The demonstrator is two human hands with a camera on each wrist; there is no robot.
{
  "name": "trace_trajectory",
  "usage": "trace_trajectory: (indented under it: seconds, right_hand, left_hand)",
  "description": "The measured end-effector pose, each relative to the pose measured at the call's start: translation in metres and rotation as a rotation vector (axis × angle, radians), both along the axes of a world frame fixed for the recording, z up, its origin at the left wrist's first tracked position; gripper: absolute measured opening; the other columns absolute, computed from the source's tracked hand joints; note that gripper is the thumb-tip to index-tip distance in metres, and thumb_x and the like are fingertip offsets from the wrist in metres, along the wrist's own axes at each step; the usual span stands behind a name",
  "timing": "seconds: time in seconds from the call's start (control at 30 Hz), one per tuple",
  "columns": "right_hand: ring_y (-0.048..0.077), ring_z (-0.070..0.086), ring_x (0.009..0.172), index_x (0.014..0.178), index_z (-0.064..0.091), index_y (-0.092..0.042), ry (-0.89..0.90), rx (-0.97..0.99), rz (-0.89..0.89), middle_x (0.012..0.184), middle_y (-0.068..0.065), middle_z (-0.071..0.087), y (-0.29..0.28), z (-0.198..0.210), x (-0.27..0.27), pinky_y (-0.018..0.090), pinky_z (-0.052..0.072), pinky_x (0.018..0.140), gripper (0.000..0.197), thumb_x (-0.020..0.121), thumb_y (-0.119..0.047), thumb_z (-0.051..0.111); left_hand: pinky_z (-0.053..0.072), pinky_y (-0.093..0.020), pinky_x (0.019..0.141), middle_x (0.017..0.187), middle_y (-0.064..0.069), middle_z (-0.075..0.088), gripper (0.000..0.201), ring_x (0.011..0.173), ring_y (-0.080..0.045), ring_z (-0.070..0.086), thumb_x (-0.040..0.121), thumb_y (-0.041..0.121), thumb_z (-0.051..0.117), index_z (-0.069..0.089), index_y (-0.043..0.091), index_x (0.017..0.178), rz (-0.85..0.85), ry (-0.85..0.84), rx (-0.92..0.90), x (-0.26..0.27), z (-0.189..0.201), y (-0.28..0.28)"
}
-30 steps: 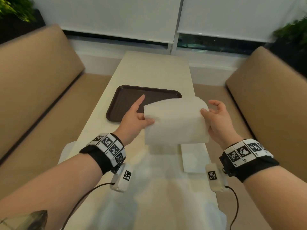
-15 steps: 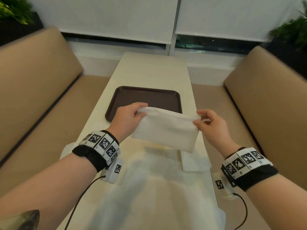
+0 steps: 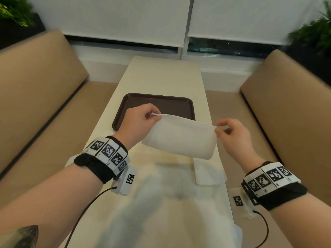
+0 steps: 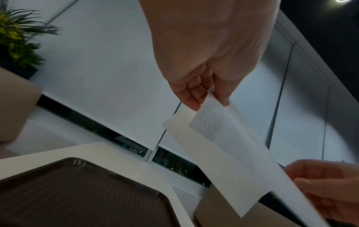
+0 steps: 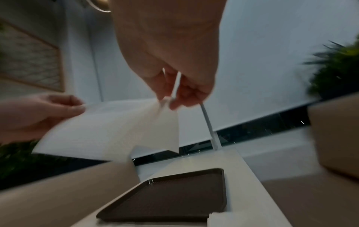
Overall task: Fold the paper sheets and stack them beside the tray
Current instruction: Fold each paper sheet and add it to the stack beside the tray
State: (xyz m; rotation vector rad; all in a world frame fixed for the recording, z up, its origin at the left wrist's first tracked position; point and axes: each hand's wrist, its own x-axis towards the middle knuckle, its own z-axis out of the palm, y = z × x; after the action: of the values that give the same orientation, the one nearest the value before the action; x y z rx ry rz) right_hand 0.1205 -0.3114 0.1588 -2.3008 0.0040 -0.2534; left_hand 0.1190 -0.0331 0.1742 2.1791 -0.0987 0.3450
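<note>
- The left hand [image 3: 138, 120] pinches the upper left corner of a folded white paper sheet [image 3: 180, 136] between the thumb and the curled fingers.
- The right hand [image 3: 232, 133] pinches the upper right corner of the same sheet between thumb and forefinger; its other fingers are loosely curled.
- The sheet is in the air between both hands, above the pale surface [image 3: 164, 76]. Its top edge is stretched from one hand to the other, and the rest hangs down toward the person.
- In the left wrist view the sheet shows two layers, one lying over the other near the pinch.
- A dark brown tray [image 3: 157, 102] lies on the surface just behind the held sheet. In the head view the left hand and the sheet cover part of its near edge.
- A folded white sheet [image 3: 208, 173] lies flat on the surface, below the held one and close to the right edge, on the near side of the tray.
- More white paper [image 3: 161, 212] is spread on the near part of the surface; it is blurred, so I cannot tell how many sheets there are.
- Tan benches [image 3: 35, 83] stand on both sides of the surface, and green plants [image 3: 315, 34] are in the far corners.
</note>
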Motion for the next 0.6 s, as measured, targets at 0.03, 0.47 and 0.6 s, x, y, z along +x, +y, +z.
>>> trace_trajectory:
  seconds: [0.03,0.47,0.6]
  right_hand:
    - [0.011,0.058,0.088,0.109,0.062,-0.022,0.023,-0.143,0.024,0.116,0.001,0.057,0.002,0.001,0.0,0.021,0.042,0.077,0.02,0.09,-0.027,0.063]
    - [0.013,0.04,0.061,0.083,0.07,-0.019,-0.312,-0.347,0.362,0.059,-0.017,0.042,0.075,-0.013,0.012,0.036,0.038,0.076,0.016,0.091,-0.025,0.059]
    - [0.016,0.041,0.057,0.087,0.073,-0.018,-0.246,-0.319,0.388,0.057,-0.012,0.05,0.068,-0.019,0.008,0.032,0.037,0.072,0.024,0.091,-0.028,0.052]
  left_hand:
    - [0.034,-0.008,0.058,0.064,0.009,0.052,0.013,0.06,0.001,0.045,0.086,0.017,0.068,0.064,0.026,0.079,-0.024,-0.018,0.037,-0.001,0.003,-0.002]
    - [0.037,-0.024,0.077,0.087,0.006,0.051,0.015,0.086,-0.011,0.044,0.083,0.031,0.071,0.069,0.017,0.084,-0.258,-0.132,0.407,0.003,0.016,-0.018]
    - [0.037,-0.036,0.09,0.099,0.004,0.061,0.012,0.103,-0.02,0.049,0.083,0.029,0.069,0.07,0.017,0.08,-0.25,-0.143,0.44,0.007,0.013,-0.015]
